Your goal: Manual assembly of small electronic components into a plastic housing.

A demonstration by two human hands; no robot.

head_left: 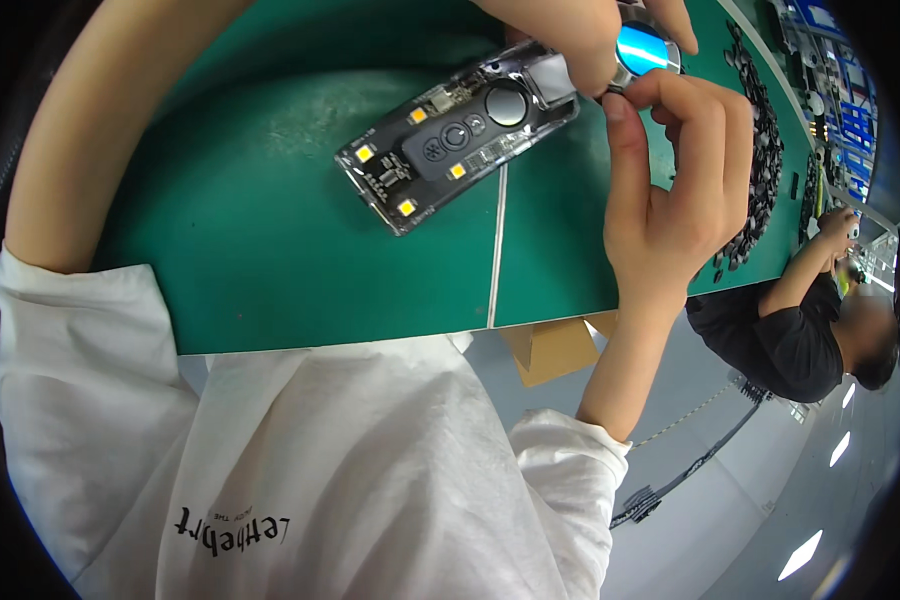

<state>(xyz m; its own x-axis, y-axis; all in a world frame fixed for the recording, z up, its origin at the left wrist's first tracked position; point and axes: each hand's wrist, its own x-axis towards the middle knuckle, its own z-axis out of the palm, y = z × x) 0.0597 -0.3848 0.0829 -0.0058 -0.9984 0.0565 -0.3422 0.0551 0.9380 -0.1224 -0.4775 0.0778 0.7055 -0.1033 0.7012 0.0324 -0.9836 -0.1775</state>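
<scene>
A clear-cased electronic light (460,135), with yellow LED chips, a dark button panel and a round silver disc, is tilted above the green table (270,230). My left hand (575,35) comes in from the top and is closed around its far right end, partly cut off by the picture's edge. Beside that end shows a shiny metal part with a bright blue face (648,50). My right hand (685,175) is closed, thumb and index finger pinched at a small dark piece (615,91) against this end. Most of that piece is hidden by fingertips.
Many small black pieces (765,170) lie in a long pile along the table's right side. A cardboard box (552,350) sits below the front edge. Another person (790,335) in black works at the right, near blue bins (855,150).
</scene>
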